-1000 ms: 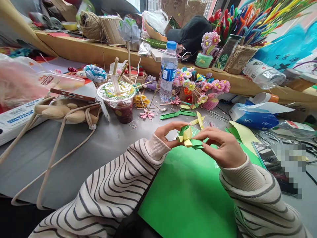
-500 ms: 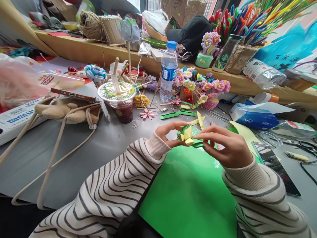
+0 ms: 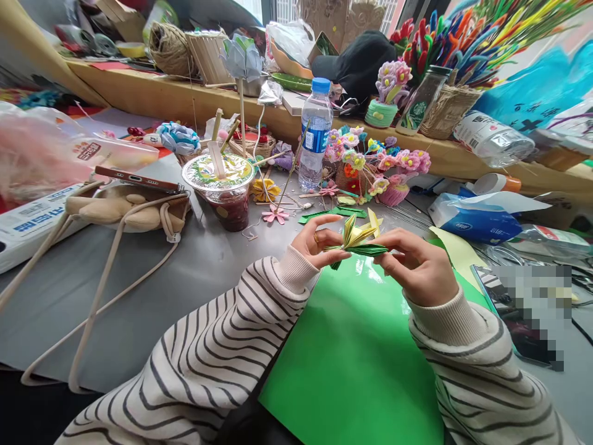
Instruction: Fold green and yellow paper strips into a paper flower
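Note:
Between my two hands is a folded paper flower (image 3: 357,233), with yellow petals in the middle and pleated green leaves around them. My left hand (image 3: 317,240) pinches its base between thumb and fingers. At the other side, my right hand (image 3: 417,262) grips the tip of a green leaf that points right. The flower is held above the top end of a glossy green sheet (image 3: 356,358). Just behind it lie folded yellow paper strips (image 3: 374,220) and green folded strips (image 3: 349,211), partly hidden by the flower and my hands.
A lidded drink cup (image 3: 227,204) and a water bottle (image 3: 315,136) stand behind my hands. Crocheted flowers (image 3: 403,162) crowd the back. At the left is a beige bag (image 3: 130,210) with a phone (image 3: 139,177) on it; a blue tissue pack (image 3: 477,216) lies right.
The flower has turned: its yellow petals now point up and right, and a green leaf extends right. My right hand has shifted slightly left and down, from the petals to the leaf.

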Available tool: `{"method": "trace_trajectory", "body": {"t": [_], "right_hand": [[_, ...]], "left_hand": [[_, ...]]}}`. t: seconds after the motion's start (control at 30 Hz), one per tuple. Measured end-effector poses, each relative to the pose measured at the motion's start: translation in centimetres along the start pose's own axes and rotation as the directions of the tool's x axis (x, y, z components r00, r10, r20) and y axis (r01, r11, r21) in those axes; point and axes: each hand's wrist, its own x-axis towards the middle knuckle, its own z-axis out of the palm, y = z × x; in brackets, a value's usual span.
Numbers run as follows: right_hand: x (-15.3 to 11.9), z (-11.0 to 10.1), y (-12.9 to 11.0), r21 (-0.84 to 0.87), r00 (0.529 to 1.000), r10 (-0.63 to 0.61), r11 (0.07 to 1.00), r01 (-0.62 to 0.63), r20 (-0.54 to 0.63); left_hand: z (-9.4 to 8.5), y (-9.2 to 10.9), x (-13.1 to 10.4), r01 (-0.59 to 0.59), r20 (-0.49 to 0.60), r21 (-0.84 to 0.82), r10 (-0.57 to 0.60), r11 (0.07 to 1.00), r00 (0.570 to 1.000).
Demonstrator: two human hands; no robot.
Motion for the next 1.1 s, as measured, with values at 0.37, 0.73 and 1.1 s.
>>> {"method": "trace_trajectory", "body": {"t": [0.37,0.73,1.1], "right_hand": [[0.6,-1.8,0.2,-0.152,0.963,-0.176,0.966,0.209,0.202],[0.2,-0.9,0.2,0.091,0.985,0.062,0.993,-0.078,0.162],[0.8,-1.4,0.3,0.18,0.943,0.192,0.952,-0.246,0.272]], "left_hand": [[0.3,1.3,-0.4,-0.032,-0.049,0.188,0.042,0.982,0.998],[-0.2,1.3,-0.5,-0.072,0.05,0.215,0.063,0.974,0.997],[-0.4,0.7,-0.4,-0.09,0.108,0.161,0.073,0.983,0.991]]}}
